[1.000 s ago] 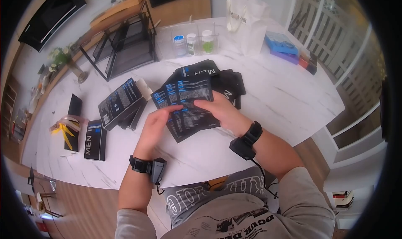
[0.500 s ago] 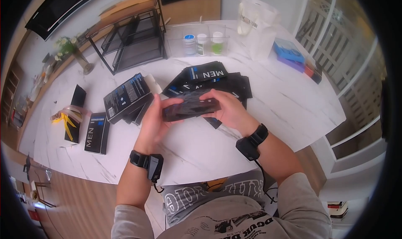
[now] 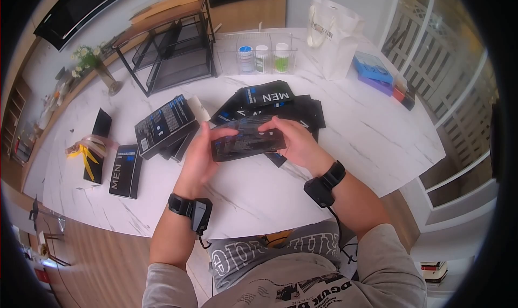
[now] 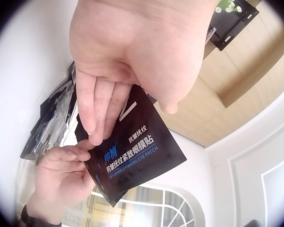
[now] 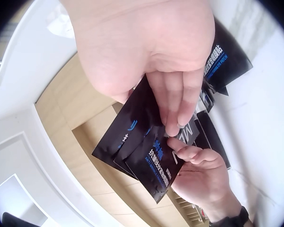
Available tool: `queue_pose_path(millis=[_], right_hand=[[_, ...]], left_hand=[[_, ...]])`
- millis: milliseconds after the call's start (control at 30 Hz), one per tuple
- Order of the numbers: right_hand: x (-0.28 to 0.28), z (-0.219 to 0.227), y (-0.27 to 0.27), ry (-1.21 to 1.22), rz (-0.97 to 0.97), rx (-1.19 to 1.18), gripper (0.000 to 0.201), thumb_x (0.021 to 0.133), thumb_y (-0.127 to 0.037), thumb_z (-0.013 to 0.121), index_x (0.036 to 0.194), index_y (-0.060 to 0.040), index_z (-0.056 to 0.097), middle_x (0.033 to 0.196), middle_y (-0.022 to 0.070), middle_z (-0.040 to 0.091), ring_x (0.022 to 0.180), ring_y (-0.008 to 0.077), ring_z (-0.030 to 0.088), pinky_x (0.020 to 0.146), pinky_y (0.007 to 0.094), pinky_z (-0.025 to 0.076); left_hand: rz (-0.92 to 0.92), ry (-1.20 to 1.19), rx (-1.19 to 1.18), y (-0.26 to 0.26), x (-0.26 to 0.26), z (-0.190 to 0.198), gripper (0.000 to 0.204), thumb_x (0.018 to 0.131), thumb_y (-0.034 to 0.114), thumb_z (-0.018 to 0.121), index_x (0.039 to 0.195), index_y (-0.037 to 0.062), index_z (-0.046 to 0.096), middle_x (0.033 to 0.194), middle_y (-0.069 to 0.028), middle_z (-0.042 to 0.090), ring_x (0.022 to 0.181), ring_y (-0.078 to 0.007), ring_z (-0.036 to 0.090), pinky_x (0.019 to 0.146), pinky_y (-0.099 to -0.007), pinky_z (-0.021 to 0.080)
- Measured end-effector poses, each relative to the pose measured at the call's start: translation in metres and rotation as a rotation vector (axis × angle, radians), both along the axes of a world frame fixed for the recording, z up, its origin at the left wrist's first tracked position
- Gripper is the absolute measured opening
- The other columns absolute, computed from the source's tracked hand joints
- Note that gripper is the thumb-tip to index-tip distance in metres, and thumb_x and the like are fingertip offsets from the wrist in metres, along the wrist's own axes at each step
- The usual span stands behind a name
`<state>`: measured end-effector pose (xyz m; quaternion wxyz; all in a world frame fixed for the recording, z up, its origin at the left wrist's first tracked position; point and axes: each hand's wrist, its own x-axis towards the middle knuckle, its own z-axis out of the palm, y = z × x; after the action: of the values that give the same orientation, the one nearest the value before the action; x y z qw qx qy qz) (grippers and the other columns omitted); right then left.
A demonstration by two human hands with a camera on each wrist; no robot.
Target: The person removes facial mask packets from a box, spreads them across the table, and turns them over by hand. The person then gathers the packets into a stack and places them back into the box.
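Observation:
Between them, my left hand (image 3: 198, 156) and right hand (image 3: 300, 142) hold a small overlapping stack of black eye patch packets (image 3: 249, 145) over the table, tilted in the head view. Each thumb lies on the near face, with fingers behind. In the right wrist view the packets (image 5: 154, 163) are slightly fanned, with white and blue print. The left wrist view shows the front of one packet (image 4: 132, 156) with the fingers against it. Just beyond the hands lies a spread pile of similar packets (image 3: 308, 109), the top one reading "MEN".
To the left lie a black box (image 3: 164, 125) with an open flap, a "MEN" box (image 3: 124, 172) and a dark box with yellow ribbon (image 3: 89, 162). Behind stand a mesh rack (image 3: 178, 68), a clear organizer (image 3: 229, 65) with bottles, and a white paper bag (image 3: 337, 43).
The held packets, earlier fanned with their printed side up, have been drawn together and tilted. The left thumb has moved onto their face. The head view has shifted slightly.

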<state>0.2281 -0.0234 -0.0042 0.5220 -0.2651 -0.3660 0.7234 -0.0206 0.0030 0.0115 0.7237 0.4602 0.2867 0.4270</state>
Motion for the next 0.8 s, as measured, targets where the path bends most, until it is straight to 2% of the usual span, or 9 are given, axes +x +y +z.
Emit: queue_pose_path(millis=[67, 167, 567, 667, 800], right_hand=[[0.000, -0.001, 0.000, 0.004, -0.005, -0.002, 0.037, 0.105, -0.032, 0.048, 0.109, 0.0010, 0.065, 0.107, 0.0113, 0.067, 0.097, 0.0197, 0.068, 0.089, 0.0382, 0.055], [0.001, -0.002, 0.001, -0.001, 0.000, 0.000, 0.037, 0.105, -0.031, 0.049, 0.109, 0.0019, 0.064, 0.107, 0.0115, 0.067, 0.097, 0.0193, 0.068, 0.090, 0.0364, 0.055], [0.000, 0.001, -0.001, -0.027, 0.010, 0.022, 0.036, 0.105, -0.028, 0.050, 0.110, 0.0050, 0.064, 0.109, 0.0136, 0.066, 0.101, 0.0221, 0.067, 0.092, 0.0363, 0.055], [0.000, 0.002, 0.000, -0.054, 0.009, 0.037, 0.035, 0.105, -0.026, 0.050, 0.110, 0.0057, 0.064, 0.111, 0.0145, 0.065, 0.103, 0.0231, 0.066, 0.093, 0.0370, 0.055], [0.001, 0.007, -0.005, -0.070, 0.022, 0.006, 0.034, 0.105, -0.025, 0.050, 0.110, 0.0060, 0.064, 0.113, 0.0151, 0.065, 0.104, 0.0235, 0.066, 0.093, 0.0373, 0.055]], left_hand=[[-0.031, -0.025, -0.011, 0.001, -0.002, -0.001, 0.068, 0.108, 0.049, 0.025, 0.114, -0.0066, 0.064, 0.114, -0.0169, 0.065, 0.105, -0.0246, 0.063, 0.098, -0.0378, 0.050], [-0.036, -0.005, -0.024, 0.001, -0.004, -0.001, 0.068, 0.108, 0.049, 0.025, 0.114, -0.0064, 0.065, 0.114, -0.0167, 0.065, 0.106, -0.0247, 0.063, 0.099, -0.0379, 0.049], [-0.037, 0.024, 0.001, 0.002, -0.004, -0.003, 0.068, 0.108, 0.049, 0.026, 0.111, -0.0050, 0.067, 0.115, -0.0156, 0.066, 0.105, -0.0231, 0.064, 0.097, -0.0360, 0.050], [0.010, 0.056, 0.021, 0.008, -0.003, -0.013, 0.075, 0.104, 0.059, 0.025, 0.112, -0.0049, 0.065, 0.108, -0.0162, 0.068, 0.099, -0.0235, 0.067, 0.092, -0.0356, 0.054], [-0.007, 0.095, 0.044, 0.003, -0.003, -0.004, 0.075, 0.105, 0.057, 0.024, 0.112, -0.0048, 0.065, 0.108, -0.0157, 0.068, 0.099, -0.0226, 0.067, 0.092, -0.0346, 0.054]])
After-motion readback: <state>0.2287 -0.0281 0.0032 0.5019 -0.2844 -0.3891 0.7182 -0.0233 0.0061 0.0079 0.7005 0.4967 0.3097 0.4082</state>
